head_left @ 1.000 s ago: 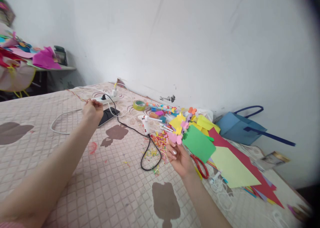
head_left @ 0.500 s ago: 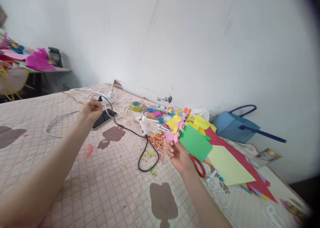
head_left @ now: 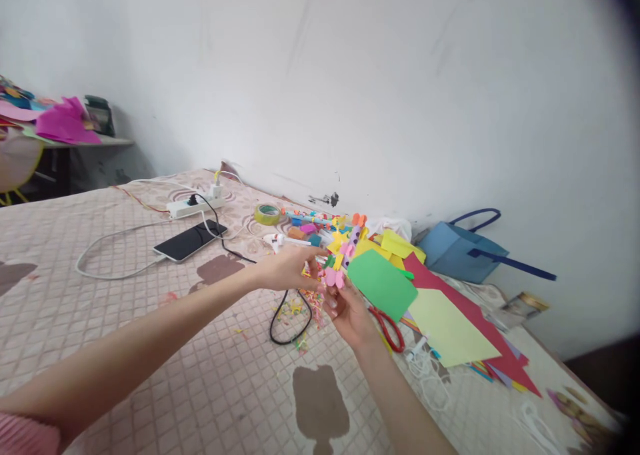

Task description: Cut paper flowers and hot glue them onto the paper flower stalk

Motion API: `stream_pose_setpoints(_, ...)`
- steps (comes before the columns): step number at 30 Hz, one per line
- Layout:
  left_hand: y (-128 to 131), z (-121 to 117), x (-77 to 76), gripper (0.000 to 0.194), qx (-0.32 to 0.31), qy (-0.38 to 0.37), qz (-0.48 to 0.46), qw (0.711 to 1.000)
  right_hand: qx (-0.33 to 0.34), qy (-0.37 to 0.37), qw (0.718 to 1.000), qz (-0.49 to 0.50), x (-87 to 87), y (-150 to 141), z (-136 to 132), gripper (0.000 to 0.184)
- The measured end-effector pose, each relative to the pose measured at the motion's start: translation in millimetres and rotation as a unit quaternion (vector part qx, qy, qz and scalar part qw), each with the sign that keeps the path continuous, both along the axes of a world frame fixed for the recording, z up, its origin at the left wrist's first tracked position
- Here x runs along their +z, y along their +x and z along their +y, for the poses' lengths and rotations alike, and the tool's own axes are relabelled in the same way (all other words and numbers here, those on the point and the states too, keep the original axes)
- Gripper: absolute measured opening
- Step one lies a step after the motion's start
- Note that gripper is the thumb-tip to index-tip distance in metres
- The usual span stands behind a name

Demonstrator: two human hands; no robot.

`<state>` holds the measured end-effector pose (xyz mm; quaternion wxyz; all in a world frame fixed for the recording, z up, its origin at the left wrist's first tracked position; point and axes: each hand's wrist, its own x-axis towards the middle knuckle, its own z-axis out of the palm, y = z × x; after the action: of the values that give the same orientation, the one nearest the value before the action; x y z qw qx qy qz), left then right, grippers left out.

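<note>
My right hand (head_left: pixel 353 315) holds the lower end of a purple-dotted stick (head_left: pixel 355 234) trimmed with paper butterflies and flowers in pink, yellow and orange. A pink paper butterfly (head_left: pixel 333 278) sits just above its fingertips. From the left my left hand (head_left: pixel 290 268) reaches to the same decorated stick, its fingers curled and closed at the butterfly's edge. A bit of green shows by those fingertips, too small to make out. Behind the left hand, a white hot glue gun (head_left: pixel 287 240) is partly covered.
A phone (head_left: pixel 190 240) on a cable lies left, by a power strip (head_left: pixel 193 205). Tape (head_left: pixel 267 214) and paper scraps (head_left: pixel 313 298) lie near the hands. Right are a green sheet (head_left: pixel 383 285), red-handled scissors (head_left: pixel 393 332), a pale yellow sheet (head_left: pixel 450 328) and a blue bag (head_left: pixel 460 252).
My left hand has moved right, from above the phone to the decorated stick, and now hides part of the glue gun. My right hand keeps its hold. The view has shifted slightly.
</note>
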<state>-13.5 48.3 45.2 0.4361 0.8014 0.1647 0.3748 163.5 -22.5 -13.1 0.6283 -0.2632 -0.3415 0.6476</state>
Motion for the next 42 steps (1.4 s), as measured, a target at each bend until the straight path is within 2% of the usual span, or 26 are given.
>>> stream_pose_setpoints(2, -4, 4, -0.7, 0.006, -0.015, 0.009, 0.032, 0.999, 0.001, 0.001, 1.0, 0.007, 1.2, 1, 0, 0.015)
stream_pose_setpoints(4, -9, 8, -1.6, 0.016, -0.023, -0.058, -0.015, 0.998, 0.003, 0.003, 1.0, 0.017, 1.5, 2, 0, 0.014)
stream_pose_setpoints(7, -14, 10, -2.5, 0.023, -0.013, -0.183, -0.165, 0.969, 0.012, 0.0, 0.999, 0.033, -0.6, 3, 0, 0.014)
stream_pose_setpoints(10, -14, 9, 2.0, 0.028, -0.039, -0.272, -0.296, 0.915, 0.022, -0.007, 0.999, 0.047, -4.2, 1, 1, 0.014)
stream_pose_setpoints(13, -12, 9, 10.3, 0.026, -0.09, -0.379, -0.42, 0.82, 0.033, -0.014, 0.998, 0.054, -7.1, -2, 1, 0.016)
stream_pose_setpoints(14, -11, 10, 12.3, 0.024, -0.092, -0.388, -0.431, 0.809, 0.037, -0.017, 0.998, 0.054, -7.8, -2, 0, 0.016)
stream_pose_setpoints(15, -11, 11, 13.5, 0.022, -0.088, -0.386, -0.425, 0.814, 0.04, -0.019, 0.998, 0.055, -8.2, -3, 0, 0.017)
stream_pose_setpoints(17, -11, 11, 13.0, 0.019, -0.073, -0.368, -0.383, 0.844, 0.045, -0.021, 0.997, 0.055, -8.6, -5, -1, 0.017)
stream_pose_setpoints(20, -10, 8, 6.6, 0.007, -0.033, -0.315, -0.281, 0.906, 0.048, -0.02, 0.997, 0.052, -7.5, -6, -3, 0.019)
stream_pose_setpoints(22, -11, 3, 0.5, 0.011, -0.015, -0.23, -0.161, 0.96, 0.045, -0.018, 0.998, 0.049, -5.8, -6, -3, 0.02)
stream_pose_setpoints(24, -13, -2, -6.0, 0.009, -0.052, -0.161, -0.032, 0.985, 0.038, -0.015, 0.998, 0.048, -3.4, -6, -3, 0.02)
stream_pose_setpoints(25, -15, -3, -9.1, 0.003, -0.08, -0.158, 0.005, 0.984, 0.034, -0.013, 0.998, 0.049, -2.1, -5, -3, 0.019)
stream_pose_setpoints(27, -22, -1, -14.5, 0.013, -0.104, -0.216, -0.015, 0.971, 0.029, -0.011, 0.998, 0.052, 0.5, -2, -3, 0.018)
stream_pose_setpoints(28, -28, 2, -16.5, 0.014, -0.09, -0.273, -0.074, 0.955, 0.026, -0.01, 0.998, 0.054, 1.8, 0, -2, 0.019)
stream_pose_setpoints(29, -36, 7, -17.8, 0.014, -0.061, -0.335, -0.167, 0.925, 0.023, -0.009, 0.998, 0.056, 3.0, 2, -2, 0.019)
stream_pose_setpoints(32, -67, 28, -17.7, 0.016, 0.015, -0.368, -0.312, 0.876, 0.012, -0.008, 0.998, 0.062, 5.8, 7, 0, 0.019)
stream_pose_setpoints(36, -106, 50, -13.9, 0.038, 0.081, -0.37, -0.4, 0.835, 0.008, -0.003, 0.998, 0.064, 6.2, 10, 1, 0.019)
stream_pose_setpoints(39, -103, 48, -16.4, 0.04, 0.12, -0.387, -0.386, 0.829, 0.013, -0.002, 0.998, 0.058, 1.8, 6, 0, 0.019)
stream_pose_setpoints(42, -71, 28, -22.4, 0.018, 0.13, -0.396, -0.322, 0.85, 0.033, -0.009, 0.998, 0.047, -5.7, -4, -2, 0.018)
